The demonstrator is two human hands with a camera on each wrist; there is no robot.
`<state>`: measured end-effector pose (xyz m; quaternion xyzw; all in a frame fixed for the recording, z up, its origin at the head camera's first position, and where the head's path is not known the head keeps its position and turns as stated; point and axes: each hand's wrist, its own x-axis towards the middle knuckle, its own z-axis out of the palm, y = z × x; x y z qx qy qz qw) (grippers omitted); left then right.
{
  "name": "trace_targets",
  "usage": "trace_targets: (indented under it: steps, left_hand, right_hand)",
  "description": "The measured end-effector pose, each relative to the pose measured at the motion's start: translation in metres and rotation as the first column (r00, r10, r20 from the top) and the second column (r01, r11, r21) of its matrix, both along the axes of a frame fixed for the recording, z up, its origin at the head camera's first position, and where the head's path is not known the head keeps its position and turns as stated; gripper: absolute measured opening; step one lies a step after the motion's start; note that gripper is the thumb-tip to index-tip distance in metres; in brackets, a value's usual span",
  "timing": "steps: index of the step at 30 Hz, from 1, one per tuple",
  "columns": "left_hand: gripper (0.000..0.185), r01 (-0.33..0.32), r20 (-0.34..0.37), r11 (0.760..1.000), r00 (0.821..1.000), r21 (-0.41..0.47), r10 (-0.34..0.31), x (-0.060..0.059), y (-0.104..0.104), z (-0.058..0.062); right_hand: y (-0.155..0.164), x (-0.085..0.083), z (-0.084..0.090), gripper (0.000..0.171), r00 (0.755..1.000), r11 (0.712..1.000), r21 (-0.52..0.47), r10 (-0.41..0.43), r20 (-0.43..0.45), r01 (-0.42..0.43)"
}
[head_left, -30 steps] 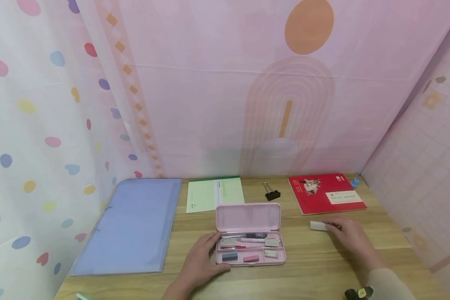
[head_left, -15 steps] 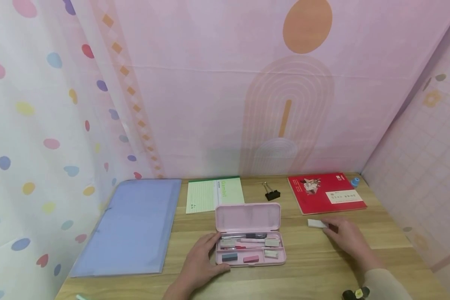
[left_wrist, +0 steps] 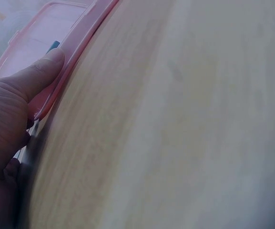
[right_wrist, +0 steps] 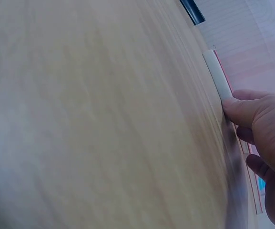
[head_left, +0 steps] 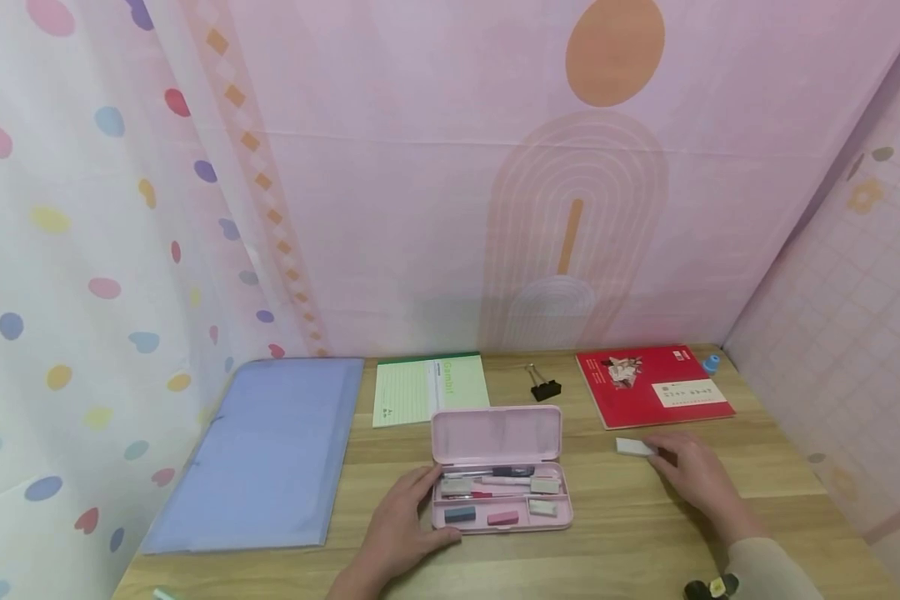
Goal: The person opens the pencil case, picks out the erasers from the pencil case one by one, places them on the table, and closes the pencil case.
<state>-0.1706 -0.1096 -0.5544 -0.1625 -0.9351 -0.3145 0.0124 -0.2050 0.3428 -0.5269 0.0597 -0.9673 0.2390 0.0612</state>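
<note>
A pink pencil case [head_left: 501, 496] lies with its lid raised, holding pens and several small blocks that look like erasers. My left hand [head_left: 397, 521] grips its left end; the thumb [left_wrist: 49, 62] presses the front rim in the left wrist view, while the other fingers are mostly hidden. Over to the right, my right hand [head_left: 697, 475] pinches one end of a white eraser [head_left: 633, 447] between thumb and fingers. In the right wrist view the eraser [right_wrist: 217, 74] lies low against the tabletop.
Behind the case are a green notepad [head_left: 412, 392] and a black binder clip [head_left: 546, 389]. A red booklet [head_left: 637, 400] lies beyond the right hand, with a small blue object [head_left: 711, 364] beside it. A blue folder [head_left: 262, 450] covers the left side.
My right hand has shifted the eraser slightly left and away from me, and the eraser has turned a little. The left hand stays on the pencil case.
</note>
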Motion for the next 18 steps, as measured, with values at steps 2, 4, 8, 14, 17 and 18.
trace_targets:
  steps: [2,4,8,14,17,18]
  left_hand:
    - [0.106,0.005,-0.006,1.000,1.000,0.003,-0.005,0.000,0.001,0.000]
    - [0.106,0.006,-0.009,1.000,1.000,0.007,-0.006,0.000,0.001,0.000]
    - [0.105,0.003,-0.012,1.000,1.000,0.012,-0.003,0.000,0.001,-0.001]
    - [0.103,-0.001,-0.043,1.000,0.999,0.028,0.002,0.000,0.001,-0.003]
    - [0.103,-0.004,-0.053,0.999,0.999,0.039,0.006,0.000,0.000,-0.003]
    - [0.103,-0.005,-0.055,0.999,0.998,0.042,0.007,0.000,0.000,-0.003]
  right_hand:
    - [0.000,0.001,0.000,0.033,1.000,1.000,-0.004,-0.006,0.000,0.006]
    - [0.000,0.002,0.000,0.036,1.000,1.000,-0.012,-0.010,0.000,0.010]
    - [-0.009,0.007,0.007,0.039,1.000,0.999,-0.045,-0.005,-0.012,0.004]
    - [-0.051,0.014,0.024,0.038,0.995,0.992,-0.099,0.075,-0.066,-0.081]
    - [-0.082,0.016,0.031,0.038,0.989,0.985,-0.105,0.131,-0.072,-0.138]
    - [-0.094,0.016,0.033,0.037,0.985,0.981,-0.104,0.158,-0.076,-0.165]
